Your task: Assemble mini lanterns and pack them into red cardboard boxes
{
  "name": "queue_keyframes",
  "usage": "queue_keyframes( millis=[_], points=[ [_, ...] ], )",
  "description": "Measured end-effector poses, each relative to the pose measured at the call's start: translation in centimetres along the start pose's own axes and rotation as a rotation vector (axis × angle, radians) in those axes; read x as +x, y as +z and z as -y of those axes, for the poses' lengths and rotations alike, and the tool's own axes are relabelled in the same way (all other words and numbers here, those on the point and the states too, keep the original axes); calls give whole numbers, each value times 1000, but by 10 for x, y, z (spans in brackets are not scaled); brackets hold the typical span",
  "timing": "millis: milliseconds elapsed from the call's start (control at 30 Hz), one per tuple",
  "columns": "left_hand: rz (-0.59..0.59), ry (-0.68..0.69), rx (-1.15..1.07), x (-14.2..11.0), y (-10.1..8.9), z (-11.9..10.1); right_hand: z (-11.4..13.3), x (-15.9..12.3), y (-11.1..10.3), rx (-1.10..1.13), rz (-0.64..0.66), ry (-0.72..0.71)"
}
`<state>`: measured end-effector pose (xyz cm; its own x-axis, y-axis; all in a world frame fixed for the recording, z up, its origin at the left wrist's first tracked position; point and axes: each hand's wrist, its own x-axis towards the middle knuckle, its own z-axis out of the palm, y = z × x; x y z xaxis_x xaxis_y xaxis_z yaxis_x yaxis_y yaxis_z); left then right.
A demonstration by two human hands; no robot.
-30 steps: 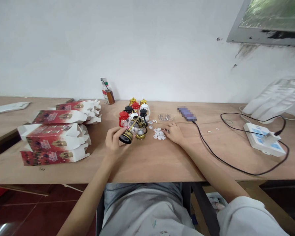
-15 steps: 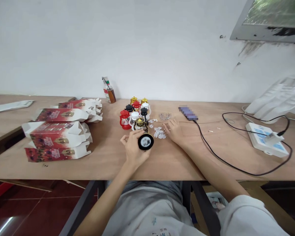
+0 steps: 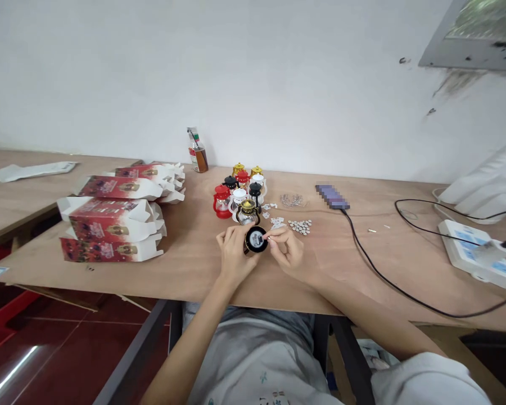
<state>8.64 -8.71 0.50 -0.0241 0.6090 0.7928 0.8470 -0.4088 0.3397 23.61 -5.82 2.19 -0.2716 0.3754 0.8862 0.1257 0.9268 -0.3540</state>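
Note:
My left hand (image 3: 233, 250) is closed around a small lantern (image 3: 249, 241), tipped so that its round black base with a pale centre faces me. The fingers of my right hand (image 3: 293, 253) are pinched together at the right edge of that base, on something too small to name. Just beyond my hands stand several mini lanterns: a black-and-gold one (image 3: 248, 209), a red one (image 3: 222, 201) and a white one (image 3: 239, 199) among them. Flat white pieces (image 3: 277, 221), small round discs (image 3: 300, 226) and tiny metal parts (image 3: 292, 200) lie beside them.
Red printed boxes (image 3: 105, 225) with open flaps are stacked on the left. At the wall stands a bottle (image 3: 198, 157). To the right are a phone (image 3: 332, 197) on a black cable (image 3: 375, 270), a power strip (image 3: 474, 247) and white plastic packaging (image 3: 484, 180).
My right hand has moved from the small parts on the table to the lantern's base, its fingers now pinched. The round discs it covered show. My left hand still holds the lantern; the view has shifted.

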Motion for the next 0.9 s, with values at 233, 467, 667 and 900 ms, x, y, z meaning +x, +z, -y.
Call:
queue_keyframes(
  millis=[233,467,667,900],
  points=[
    [71,-5,-27,-1,1,0,1,5,-3,-56,50,4],
    [109,-14,-10,-3,3,2,1,5,-2,-121,70,18],
    [117,-18,5,-2,3,1,-7,3,-2,-265,81,-224],
    [116,-16,5,-2,1,0,-17,2,-4,-341,89,-355]
  ],
)
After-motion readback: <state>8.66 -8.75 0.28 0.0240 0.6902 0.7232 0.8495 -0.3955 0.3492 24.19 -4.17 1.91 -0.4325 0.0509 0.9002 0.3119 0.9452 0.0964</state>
